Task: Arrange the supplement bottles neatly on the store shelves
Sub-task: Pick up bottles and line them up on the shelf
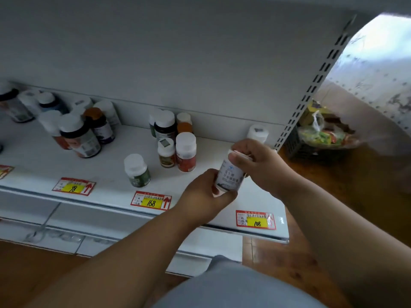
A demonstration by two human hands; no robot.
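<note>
Two hands, left hand [205,192] gripping base, right hand [255,161] gripping cap, of one white bottle [229,176]; three price tags [151,200] along shelf [106,181] edge.

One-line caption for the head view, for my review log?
Both hands, left hand and right hand, hold a white-labelled bottle above the shelf.

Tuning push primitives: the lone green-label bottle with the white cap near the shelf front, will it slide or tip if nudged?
The green-label bottle looks rigid, so it should not deform. It stands taller than wide on the smooth white shelf, so a low push probably slides it; a push at the cap may tip it. If toppled, its round body would likely roll. Weight cannot be judged.
</note>
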